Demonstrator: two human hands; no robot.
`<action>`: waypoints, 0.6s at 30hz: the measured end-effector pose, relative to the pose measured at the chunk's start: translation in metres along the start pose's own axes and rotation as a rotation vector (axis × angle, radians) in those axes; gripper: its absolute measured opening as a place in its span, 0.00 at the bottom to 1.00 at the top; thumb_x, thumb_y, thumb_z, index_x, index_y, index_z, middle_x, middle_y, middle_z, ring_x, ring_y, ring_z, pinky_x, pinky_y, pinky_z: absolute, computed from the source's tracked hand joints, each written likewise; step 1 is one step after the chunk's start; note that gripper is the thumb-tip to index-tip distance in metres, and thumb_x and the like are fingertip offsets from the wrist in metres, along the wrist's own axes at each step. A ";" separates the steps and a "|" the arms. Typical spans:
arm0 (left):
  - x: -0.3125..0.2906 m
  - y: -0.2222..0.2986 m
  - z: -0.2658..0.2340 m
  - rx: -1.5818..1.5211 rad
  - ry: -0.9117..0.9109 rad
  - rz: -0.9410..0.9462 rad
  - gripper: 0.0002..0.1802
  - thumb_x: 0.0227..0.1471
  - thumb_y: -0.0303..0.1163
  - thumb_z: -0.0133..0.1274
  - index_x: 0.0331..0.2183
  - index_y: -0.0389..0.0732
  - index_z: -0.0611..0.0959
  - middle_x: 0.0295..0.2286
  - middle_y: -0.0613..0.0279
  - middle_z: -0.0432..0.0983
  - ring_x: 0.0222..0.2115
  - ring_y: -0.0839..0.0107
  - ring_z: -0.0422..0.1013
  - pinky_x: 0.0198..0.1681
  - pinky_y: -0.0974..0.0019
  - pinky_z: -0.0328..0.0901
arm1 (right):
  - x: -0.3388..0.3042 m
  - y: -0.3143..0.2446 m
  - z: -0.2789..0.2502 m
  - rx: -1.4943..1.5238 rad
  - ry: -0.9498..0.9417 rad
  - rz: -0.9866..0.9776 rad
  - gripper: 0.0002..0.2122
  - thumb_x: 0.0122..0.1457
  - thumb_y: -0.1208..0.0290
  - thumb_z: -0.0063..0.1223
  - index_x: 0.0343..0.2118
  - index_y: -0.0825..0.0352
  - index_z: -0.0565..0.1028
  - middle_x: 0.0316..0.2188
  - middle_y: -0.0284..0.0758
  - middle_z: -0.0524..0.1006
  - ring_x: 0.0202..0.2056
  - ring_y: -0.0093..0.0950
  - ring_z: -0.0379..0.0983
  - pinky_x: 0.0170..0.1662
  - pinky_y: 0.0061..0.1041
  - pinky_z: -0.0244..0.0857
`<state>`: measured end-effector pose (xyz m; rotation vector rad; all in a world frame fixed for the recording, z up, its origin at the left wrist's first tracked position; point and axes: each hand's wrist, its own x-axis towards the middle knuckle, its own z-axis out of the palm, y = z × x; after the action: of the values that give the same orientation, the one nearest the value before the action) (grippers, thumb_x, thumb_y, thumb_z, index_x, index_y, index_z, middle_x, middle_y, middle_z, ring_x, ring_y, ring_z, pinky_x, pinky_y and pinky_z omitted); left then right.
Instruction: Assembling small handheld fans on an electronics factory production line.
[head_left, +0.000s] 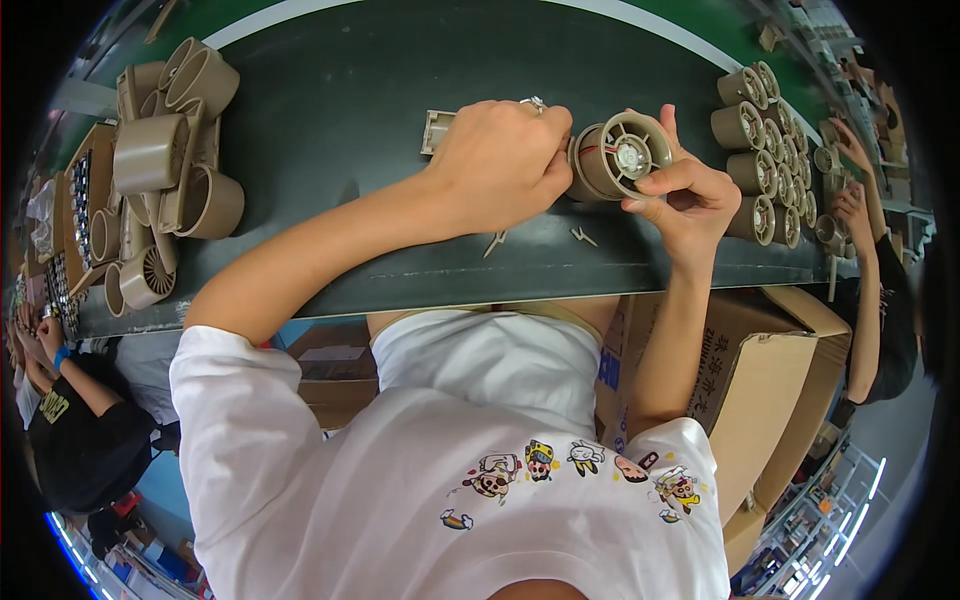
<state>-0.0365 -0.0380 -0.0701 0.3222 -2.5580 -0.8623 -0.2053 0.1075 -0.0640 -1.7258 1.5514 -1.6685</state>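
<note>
The tan round fan housing (600,162) sits in the upper right-centre of the frame, its spoked ring turned toward the viewer, so the silver hub and a red wire inside can be seen. The right hand (695,190) is clamped on its rim, thumb and fingers at the right edge, a hold that probably steadies it while leaving most of the opening uncovered. The left hand (500,165) is curled into a fist against the housing's left side, likely bracing it; what the fist closes on is hidden, so I cannot tell. A tan rectangular piece (437,132) pokes out from behind that wrist, mostly covered by it. Below the hands, two small tan prongs (494,243) lie loose near the table's front edge, seemingly within easy reach. Upper left, a heap of tan fan shells (150,155) crowds that end of the dark green table (330,90); upper right, similar housings (742,127) stand in close rows, perhaps to save room, and limit space beside the right hand. Beyond them are a co-worker's hands (855,210). An open cardboard box (770,390) fills the lower right, beside the right forearm.
</note>
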 end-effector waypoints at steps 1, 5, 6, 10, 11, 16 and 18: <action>0.000 -0.001 0.000 0.001 -0.001 -0.001 0.06 0.44 0.28 0.52 0.26 0.37 0.75 0.22 0.52 0.75 0.23 0.52 0.72 0.28 0.55 0.65 | 0.000 -0.001 0.000 -0.019 -0.004 -0.008 0.10 0.33 0.84 0.69 0.23 0.70 0.80 0.32 0.44 0.81 0.47 0.40 0.75 0.64 0.47 0.47; 0.002 -0.005 0.001 -0.011 0.038 0.058 0.07 0.44 0.29 0.51 0.24 0.35 0.74 0.19 0.48 0.74 0.22 0.50 0.72 0.28 0.53 0.66 | 0.000 -0.005 0.006 -0.059 0.024 -0.028 0.10 0.33 0.85 0.68 0.23 0.71 0.79 0.34 0.47 0.81 0.47 0.40 0.75 0.64 0.47 0.47; 0.002 -0.006 0.001 -0.028 0.067 0.085 0.09 0.44 0.30 0.50 0.22 0.33 0.74 0.17 0.46 0.73 0.20 0.48 0.72 0.27 0.52 0.67 | -0.002 -0.005 0.007 -0.073 0.039 -0.034 0.10 0.34 0.85 0.68 0.23 0.71 0.79 0.34 0.47 0.81 0.47 0.40 0.75 0.64 0.47 0.47; 0.003 -0.006 0.001 -0.008 0.068 0.084 0.09 0.44 0.30 0.50 0.22 0.33 0.74 0.18 0.46 0.73 0.21 0.48 0.72 0.28 0.51 0.67 | -0.003 -0.003 0.008 -0.088 0.054 -0.036 0.10 0.35 0.87 0.66 0.23 0.73 0.78 0.34 0.47 0.80 0.46 0.39 0.76 0.64 0.48 0.48; 0.003 -0.006 0.000 0.008 0.065 0.086 0.09 0.44 0.30 0.49 0.23 0.33 0.74 0.18 0.46 0.73 0.21 0.48 0.72 0.28 0.51 0.67 | -0.004 -0.003 0.010 -0.086 0.052 -0.036 0.10 0.35 0.87 0.66 0.23 0.73 0.78 0.34 0.47 0.80 0.46 0.39 0.76 0.64 0.48 0.48; 0.003 -0.007 -0.001 0.002 0.046 0.092 0.09 0.45 0.30 0.49 0.24 0.33 0.75 0.19 0.46 0.74 0.22 0.49 0.73 0.29 0.52 0.67 | -0.008 0.001 0.014 -0.080 0.126 -0.039 0.09 0.36 0.88 0.65 0.23 0.73 0.78 0.33 0.47 0.80 0.46 0.38 0.76 0.64 0.48 0.49; 0.001 -0.006 -0.001 0.013 0.027 0.080 0.09 0.44 0.31 0.49 0.24 0.32 0.75 0.19 0.47 0.75 0.22 0.49 0.73 0.29 0.53 0.68 | -0.008 0.003 0.010 -0.066 0.105 -0.035 0.09 0.36 0.88 0.64 0.23 0.74 0.77 0.34 0.48 0.80 0.46 0.39 0.76 0.64 0.48 0.48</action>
<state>-0.0368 -0.0433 -0.0730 0.2323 -2.5343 -0.8066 -0.1968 0.1079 -0.0735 -1.7326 1.6486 -1.7699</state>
